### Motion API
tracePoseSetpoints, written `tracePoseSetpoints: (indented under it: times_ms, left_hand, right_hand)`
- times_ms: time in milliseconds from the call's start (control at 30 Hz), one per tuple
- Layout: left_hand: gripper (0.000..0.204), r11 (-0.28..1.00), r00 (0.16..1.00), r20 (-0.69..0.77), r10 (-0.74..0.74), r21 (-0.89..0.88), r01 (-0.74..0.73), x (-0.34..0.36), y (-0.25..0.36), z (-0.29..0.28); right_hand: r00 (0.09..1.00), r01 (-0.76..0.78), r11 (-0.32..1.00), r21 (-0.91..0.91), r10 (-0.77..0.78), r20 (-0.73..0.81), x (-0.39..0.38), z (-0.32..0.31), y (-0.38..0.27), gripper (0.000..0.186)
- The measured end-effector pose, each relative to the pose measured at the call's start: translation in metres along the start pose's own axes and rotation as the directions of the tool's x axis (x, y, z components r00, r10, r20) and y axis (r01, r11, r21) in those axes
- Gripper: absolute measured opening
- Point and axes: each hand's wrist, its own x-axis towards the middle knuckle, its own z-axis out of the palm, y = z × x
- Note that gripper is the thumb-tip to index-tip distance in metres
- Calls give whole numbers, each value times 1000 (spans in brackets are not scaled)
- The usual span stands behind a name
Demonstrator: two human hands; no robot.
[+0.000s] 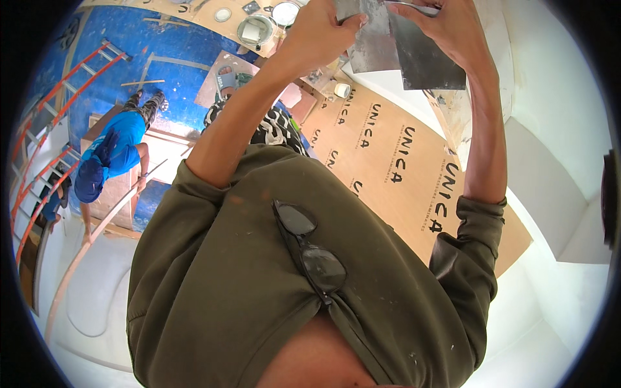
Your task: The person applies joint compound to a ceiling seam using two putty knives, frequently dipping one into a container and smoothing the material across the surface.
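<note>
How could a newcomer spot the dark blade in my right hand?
From the tan board with black lettering, go up to the right hand near the picture's top edge. It holds a flat, dark grey blade with square lower corners. The paler, smeared blade in the left hand is beside it; this one is darker and reaches lower in the picture.

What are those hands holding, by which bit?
Left hand: a lighter metal blade; right hand: a darker metal blade. Both gripped at the top, partly out of view.

Pale-flecked olive top, bunched sleeves, dark glasses hooked in front, patterned black-and-white legwear
</note>
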Motion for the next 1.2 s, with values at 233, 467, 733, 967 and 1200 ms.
tracePoseSetpoints:
  times_ms: [233, 467, 733, 967, 1200]
  left_hand:
    - [47, 998, 999, -4, -43, -35, 43, -2, 2, 6]
    - [46, 999, 999, -19, -42, 8, 42, -3, -2, 11]
    - [45, 999, 999, -3, -43, 23, 43, -2, -7, 14]
    - [43, 995, 998, -18, -61, 83, 62, -3, -9, 23]
    - [38, 1000, 998, -67, 11, 15, -10, -2, -17, 34]
  right_hand:
    - [996, 85, 991, -105, -81, 38, 2, 1, 6, 28]
    - [997, 66, 998, -17, -65, 39, -1, 6, 7, 28]
    - [998, 13, 1000, -8, -12, 54, -1, 8, 7, 31]
    - [992, 122, 988, -94, -122, 13, -1, 34, 58, 50]
    - [999, 42, 997, -64, -44, -25, -14, 45, 61, 43]
